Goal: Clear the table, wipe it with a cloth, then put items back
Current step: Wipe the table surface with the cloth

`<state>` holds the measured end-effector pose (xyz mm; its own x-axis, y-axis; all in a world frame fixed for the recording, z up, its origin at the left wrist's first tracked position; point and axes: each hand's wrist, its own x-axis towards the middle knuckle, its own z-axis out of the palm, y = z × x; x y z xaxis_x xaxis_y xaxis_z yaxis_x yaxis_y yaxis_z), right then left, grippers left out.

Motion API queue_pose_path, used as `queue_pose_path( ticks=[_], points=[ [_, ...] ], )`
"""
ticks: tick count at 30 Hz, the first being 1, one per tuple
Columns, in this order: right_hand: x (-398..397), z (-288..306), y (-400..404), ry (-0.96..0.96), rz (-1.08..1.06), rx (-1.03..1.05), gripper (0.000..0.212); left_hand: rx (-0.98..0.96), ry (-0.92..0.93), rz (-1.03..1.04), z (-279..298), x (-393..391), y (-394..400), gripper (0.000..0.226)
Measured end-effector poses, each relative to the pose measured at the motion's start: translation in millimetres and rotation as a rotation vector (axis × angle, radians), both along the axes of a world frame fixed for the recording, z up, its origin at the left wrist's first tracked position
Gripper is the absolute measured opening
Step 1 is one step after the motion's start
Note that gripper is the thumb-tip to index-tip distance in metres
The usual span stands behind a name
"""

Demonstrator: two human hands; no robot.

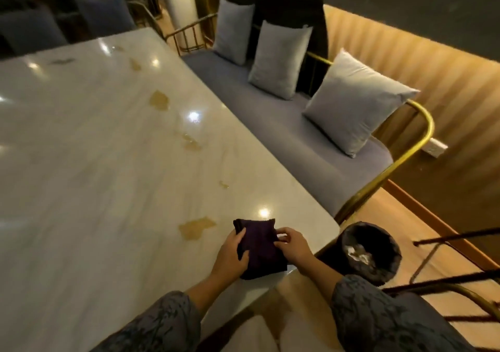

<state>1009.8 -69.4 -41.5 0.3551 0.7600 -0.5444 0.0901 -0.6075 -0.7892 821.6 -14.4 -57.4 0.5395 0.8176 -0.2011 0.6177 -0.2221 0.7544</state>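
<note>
- Dark purple cloth (259, 246) is lying folded on the pale marble worktop (94, 162), close to the near right corner and almost touching the near edge.
- The left hand (230, 254) is holding the cloth's left side, with its grip curled around that edge and the thumb on top.
- The right hand (292, 246) is pinching the cloth's right edge, so its grip is closed on the cloth too.
- Both arms are wearing grey patterned sleeves (378, 316) and are reaching in from the bottom.
- Yellow-brown wet spots (196, 228) are sitting on the worktop, one just left of the cloth and more in a line running away along the right side.
- The big shiny part of the worktop to the left and far end is showing only light spots, so there is lots of room there.
- A long grey seat (270, 140) with a gold rail is running along the worktop's right edge, with three grey pillows (354, 102) leaning on its back.
- A dark bin (370, 251) with white scraps inside is standing on the floor just past the near right corner.
- Thin chair legs (446, 243) are sticking in at the right.
</note>
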Motion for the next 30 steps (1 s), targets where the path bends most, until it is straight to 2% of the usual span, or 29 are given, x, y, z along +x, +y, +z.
queue_pose_path(
  ticks=[8, 12, 15, 18, 22, 24, 26, 30],
  points=[
    [-109.4, -12.6, -19.3, -0.262, 0.037, -0.082, 0.036, -0.024, 0.108, 0.050, -8.5, -90.8, -15.8, 0.062],
    [-160.4, -14.6, -26.2, -0.684, 0.197, 0.100, 0.040, 0.017, 0.093, 0.116, -11.4, -133.9, -20.2, 0.063],
    [-194.3, -20.9, -22.4, -0.867, 0.414, 0.216, 0.043, 0.019, 0.056, 0.262, -15.1, -167.5, -22.3, 0.058],
    [-213.1, -34.5, -10.1, -1.016, 0.617, 0.186, 0.063, 0.170, 0.163, 0.336, -30.9, -206.3, -17.9, 0.054],
    [-208.2, -47.6, -0.3, -1.094, 0.698, -0.023, 0.100, 0.248, 0.301, 0.341, -47.1, -249.0, -11.2, 0.061],
    [-209.8, -53.1, -0.8, -1.099, 0.681, -0.079, 0.098, 0.298, 0.303, 0.263, -56.5, -261.6, -11.7, 0.066],
    [-214.8, -59.1, -0.5, -1.092, 0.602, -0.055, 0.084, 0.351, 0.295, 0.207, -62.3, -267.3, -15.0, 0.064],
    [-222.8, -66.9, 16.3, -1.009, 0.297, 0.005, 0.067, 0.392, 0.286, 0.213, -63.3, -265.7, -16.1, 0.056]
  ],
)
